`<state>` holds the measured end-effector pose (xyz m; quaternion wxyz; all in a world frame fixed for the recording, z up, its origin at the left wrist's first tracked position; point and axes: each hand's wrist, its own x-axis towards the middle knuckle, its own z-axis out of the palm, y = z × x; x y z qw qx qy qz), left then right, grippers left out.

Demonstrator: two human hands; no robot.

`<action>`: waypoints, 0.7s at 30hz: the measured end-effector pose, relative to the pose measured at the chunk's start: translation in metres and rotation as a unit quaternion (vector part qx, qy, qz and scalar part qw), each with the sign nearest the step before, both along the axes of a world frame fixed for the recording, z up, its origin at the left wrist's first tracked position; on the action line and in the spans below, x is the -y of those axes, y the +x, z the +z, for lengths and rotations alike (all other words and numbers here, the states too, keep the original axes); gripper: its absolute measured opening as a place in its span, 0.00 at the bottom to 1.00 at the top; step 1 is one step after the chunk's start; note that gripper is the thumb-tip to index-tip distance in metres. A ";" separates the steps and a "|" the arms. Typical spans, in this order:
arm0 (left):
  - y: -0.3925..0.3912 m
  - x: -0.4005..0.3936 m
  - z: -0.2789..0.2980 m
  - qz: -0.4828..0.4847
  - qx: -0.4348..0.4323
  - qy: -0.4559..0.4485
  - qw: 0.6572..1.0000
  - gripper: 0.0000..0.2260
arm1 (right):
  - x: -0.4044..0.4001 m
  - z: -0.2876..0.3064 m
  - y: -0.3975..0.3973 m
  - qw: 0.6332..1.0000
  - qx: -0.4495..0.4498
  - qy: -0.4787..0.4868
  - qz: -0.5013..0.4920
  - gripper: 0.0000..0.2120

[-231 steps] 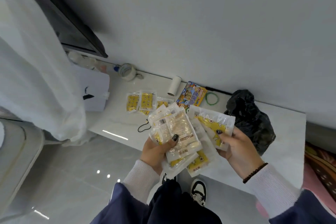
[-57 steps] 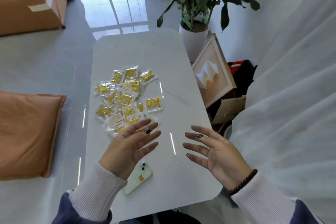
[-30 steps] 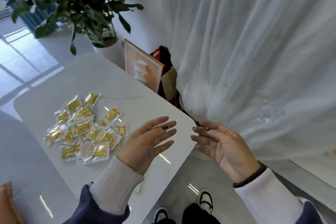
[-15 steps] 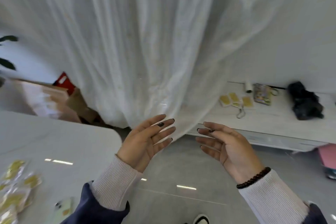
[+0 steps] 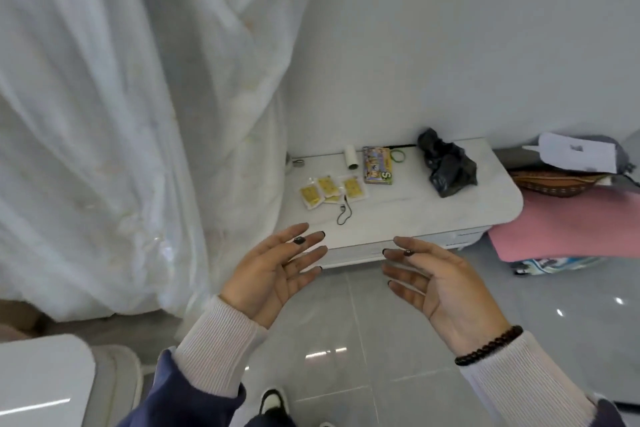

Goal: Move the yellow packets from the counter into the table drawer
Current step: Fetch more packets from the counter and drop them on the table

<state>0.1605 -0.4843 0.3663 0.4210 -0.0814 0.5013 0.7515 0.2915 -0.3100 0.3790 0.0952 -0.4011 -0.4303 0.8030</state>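
Head camera, looking forward and down. Two bare hands are raised side by side in front of the wearer, palms turned toward each other, with grey tiled floor beneath them. The left hand (image 5: 273, 274) has its fingers straight and slightly spread, grasping nothing. The right hand (image 5: 440, 284) is likewise released, fingers extended and loose, holding nothing; a dark beaded bracelet (image 5: 488, 345) circles its wrist. Both wrists show cream ribbed cuffs under navy sleeves.

Beyond the hands stands a low white counter (image 5: 415, 215) against a pale wall. A small cluster of yellow packets (image 5: 329, 189) lies on its left part, well apart from both hands, some overlapping. Just in front of the packets lies a thin black cord (image 5: 344, 213). Behind them stand a small white roll (image 5: 351, 156) and a colourful box (image 5: 377, 165), with a green band (image 5: 397, 156) beside the box. A crumpled black bag (image 5: 446, 163) sits on the counter's right part.

A sheer white curtain (image 5: 138, 114) fills the left side. A pink mat (image 5: 568, 229) lies to the right of the counter. A white table corner (image 5: 41, 381) shows at bottom left
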 end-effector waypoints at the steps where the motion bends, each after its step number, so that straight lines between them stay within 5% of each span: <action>1: -0.005 -0.013 -0.004 -0.004 0.003 -0.001 1.000 0.13 | -0.010 -0.004 -0.001 1.000 0.004 -0.007 -0.008 0.12; 14: -0.105 -0.179 -0.055 -0.036 0.055 -0.071 0.995 0.13 | -0.180 -0.047 -0.095 0.995 0.074 -0.040 -0.054 0.12; 21: -0.144 -0.261 -0.059 0.000 0.064 -0.101 0.993 0.12 | -0.262 -0.059 -0.156 0.995 0.089 -0.048 0.003 0.12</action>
